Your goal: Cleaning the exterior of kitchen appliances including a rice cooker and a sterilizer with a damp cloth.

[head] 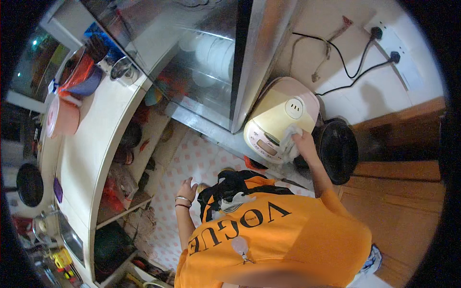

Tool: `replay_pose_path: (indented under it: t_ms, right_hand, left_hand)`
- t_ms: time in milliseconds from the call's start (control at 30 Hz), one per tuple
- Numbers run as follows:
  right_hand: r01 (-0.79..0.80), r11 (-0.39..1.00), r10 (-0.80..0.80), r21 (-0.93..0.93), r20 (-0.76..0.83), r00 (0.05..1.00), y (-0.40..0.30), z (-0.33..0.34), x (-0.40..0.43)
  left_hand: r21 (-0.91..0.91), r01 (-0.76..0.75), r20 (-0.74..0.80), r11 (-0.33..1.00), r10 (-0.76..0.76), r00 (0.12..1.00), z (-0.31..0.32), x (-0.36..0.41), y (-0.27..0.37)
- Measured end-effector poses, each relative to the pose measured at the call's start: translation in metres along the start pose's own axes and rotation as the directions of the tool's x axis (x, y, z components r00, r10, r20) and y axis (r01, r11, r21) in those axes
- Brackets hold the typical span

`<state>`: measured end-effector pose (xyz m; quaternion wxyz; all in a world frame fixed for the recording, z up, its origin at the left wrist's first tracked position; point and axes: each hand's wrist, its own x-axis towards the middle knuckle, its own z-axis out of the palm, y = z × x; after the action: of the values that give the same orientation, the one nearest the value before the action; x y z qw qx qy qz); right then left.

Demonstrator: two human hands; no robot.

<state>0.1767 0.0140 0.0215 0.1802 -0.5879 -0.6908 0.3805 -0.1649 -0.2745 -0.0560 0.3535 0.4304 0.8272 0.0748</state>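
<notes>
A pale yellow and pink rice cooker (266, 115) stands against the tiled wall, lid down, with a small display and buttons on its front. My right hand (304, 144) grips a crumpled whitish cloth (291, 142) and presses it on the cooker's front right edge, beside the lid latch. The cloth partly covers the control panel. My left hand (187, 190) hangs over the floor at my left side, a bangle at the wrist, fingers apart and holding nothing.
A glass-fronted dish cabinet (205, 72) with white plates stands left of the cooker. To the cooker's right is a black pan (338, 151). Two black plugs sit in a wall power strip (403, 68). Leftward, a curved counter (86, 140) carries a pink container (64, 117) and a metal pot (123, 71).
</notes>
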Motion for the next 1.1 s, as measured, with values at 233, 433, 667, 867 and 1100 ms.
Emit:
replay_pose_path:
  t_ms: [233,433,667,867,1100]
  right_hand:
    - [-0.103,0.992,0.113,0.07,-0.162,0.98,-0.014,0.009,-0.037]
    - [-0.168,0.983,0.151,-0.077,-0.189,0.97,0.003,0.053,-0.079]
    - [-0.11,0.99,0.087,-0.087,-0.232,0.969,-0.022,0.09,-0.117]
    - [0.09,0.994,-0.076,0.065,-0.203,0.976,-0.095,0.158,-0.106]
    - [0.617,0.753,-0.646,0.228,0.079,0.76,-0.212,0.186,-0.093]
  left_hand:
    - [0.191,-0.08,0.152,0.978,0.051,0.987,-0.015,0.031,-0.04]
    - [0.285,-0.285,0.197,0.915,0.235,0.952,-0.037,0.063,-0.064]
    - [0.363,-0.241,0.337,0.9,0.114,0.935,-0.075,0.073,-0.056]
    - [-0.517,-0.402,0.096,0.756,0.518,0.85,-0.108,0.066,-0.033]
    - [-0.926,-0.038,0.25,0.376,0.684,0.685,-0.158,0.04,0.053]
